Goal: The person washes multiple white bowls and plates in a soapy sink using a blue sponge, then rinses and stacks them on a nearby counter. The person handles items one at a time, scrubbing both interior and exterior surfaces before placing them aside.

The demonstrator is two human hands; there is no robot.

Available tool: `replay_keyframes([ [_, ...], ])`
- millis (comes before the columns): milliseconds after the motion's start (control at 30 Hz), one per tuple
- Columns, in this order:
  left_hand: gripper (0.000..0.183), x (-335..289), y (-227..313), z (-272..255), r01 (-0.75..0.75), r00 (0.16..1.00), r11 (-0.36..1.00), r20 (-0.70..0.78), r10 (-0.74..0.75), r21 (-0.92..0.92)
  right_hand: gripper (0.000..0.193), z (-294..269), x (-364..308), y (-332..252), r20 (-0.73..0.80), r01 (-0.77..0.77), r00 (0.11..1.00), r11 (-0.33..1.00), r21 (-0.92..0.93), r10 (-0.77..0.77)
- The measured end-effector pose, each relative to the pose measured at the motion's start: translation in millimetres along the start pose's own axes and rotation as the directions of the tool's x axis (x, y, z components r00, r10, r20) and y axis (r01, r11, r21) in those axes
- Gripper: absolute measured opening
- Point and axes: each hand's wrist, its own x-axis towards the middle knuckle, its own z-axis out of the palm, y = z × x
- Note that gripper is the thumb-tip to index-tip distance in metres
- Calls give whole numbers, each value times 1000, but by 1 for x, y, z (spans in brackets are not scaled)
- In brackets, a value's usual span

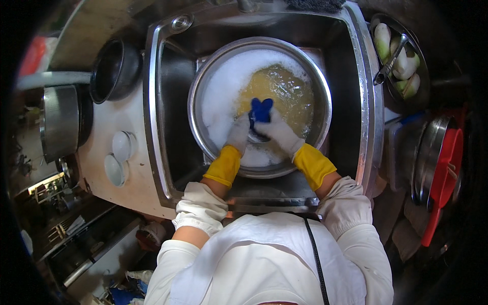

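Both my hands are over a large round metal basin (328, 96) of foamy, yellowish water. They wear gloves with yellow cuffs, whitish with foam over the hands. Between them is a bright blue, two-lobed piece (261, 109) that looks like a scrubbing sponge. My right hand (280, 133) has its fingers closed on the lower part of it. Close by on the other side, my left hand (239, 133) is curled, its fingertips partly hidden. Below the blue piece a small dark, shiny curved edge (256, 137) shows between the hands; its kind is unclear. White suds (218, 96) cover the basin's left side.
The basin stands inside a steel sink (175, 101). Left of it, a counter (101, 145) carries a black bowl (114, 71), a metal pot (60, 122) and two white bowls (122, 146). At right are a pan of pale vegetables (406, 63) with a peeler-like tool, and a red strainer (446, 168).
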Motion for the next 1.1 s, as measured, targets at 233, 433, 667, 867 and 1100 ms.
replay_keyframes([
  [233,56,-4,1,-8,-104,992,768,6,129,631,56,11,11,-10,376,305,899,294,-906,224],
  [433,61,-21,18,0,-14,1000,979,-20,18,205,33,34,8,-3,86,-330,944,907,261,319],
  [667,65,-10,13,12,80,989,824,-147,4,562,34,12,26,8,161,-17,961,633,-774,223],
  [867,51,4,-17,-2,396,918,871,104,-383,-290,30,22,22,19,160,37,986,899,-437,38],
  [1100,36,-5,-23,-6,-456,872,254,370,321,853,33,1,23,44,181,61,967,526,-848,180],
])
